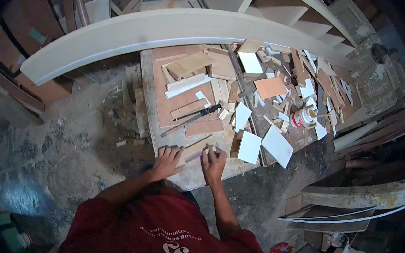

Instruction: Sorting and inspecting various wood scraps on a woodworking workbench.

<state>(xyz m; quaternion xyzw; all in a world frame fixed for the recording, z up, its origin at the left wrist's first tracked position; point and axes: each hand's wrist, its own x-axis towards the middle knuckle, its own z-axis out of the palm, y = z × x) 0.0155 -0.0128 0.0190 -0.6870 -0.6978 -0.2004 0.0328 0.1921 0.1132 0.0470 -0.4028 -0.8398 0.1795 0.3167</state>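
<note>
My left hand [168,162] rests palm down on the near left corner of the workbench [191,178]. Its thumb is spread toward a flat strip of wood [196,151], touching or very near its left end. At the right end of that strip, my right hand [215,163] has its fingers curled over a small pale wooden block [206,149], mostly hidden by the fingers. A thin dark rod [198,141] lies along the strip's far side. Just beyond are a flat brown wood piece [204,129] and a long dark tool [190,120] with a reddish end.
Wood offcuts [189,65] and white-faced panels [249,147] litter the bench. A white tub [302,117] holding a stick stands at right. A long pale board [182,23] spans the far side. Curved timber [359,194] lies at lower right.
</note>
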